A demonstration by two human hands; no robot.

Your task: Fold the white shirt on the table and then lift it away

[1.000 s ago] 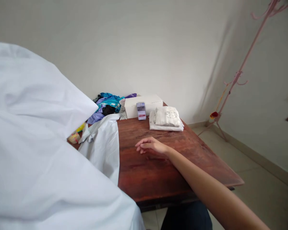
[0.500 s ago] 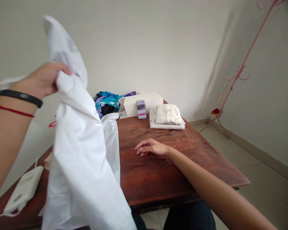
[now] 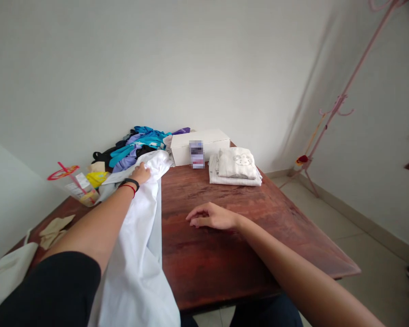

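Note:
A long white cloth (image 3: 141,227) runs down the left side of the wooden table (image 3: 218,259) and over its front edge. At its far end, by the heap of clothes, my left hand (image 3: 141,174) is closed on a fold of it; the fingertips are partly hidden. My right hand (image 3: 214,216) rests on the bare wood to the right, holding nothing, its fingers loosely bent and slightly apart.
Behind lie a heap of blue, purple and black clothes (image 3: 132,147), a white box (image 3: 213,140) and folded white clothes (image 3: 236,163). On the left stand a plastic cup with a straw (image 3: 83,190) and a white device (image 3: 8,277). A pink coat stand (image 3: 347,77) is right.
My left hand has come down and reached forward, lowering the raised white cloth onto the table. The cup and more of the clothes heap now show. My right hand has hardly moved.

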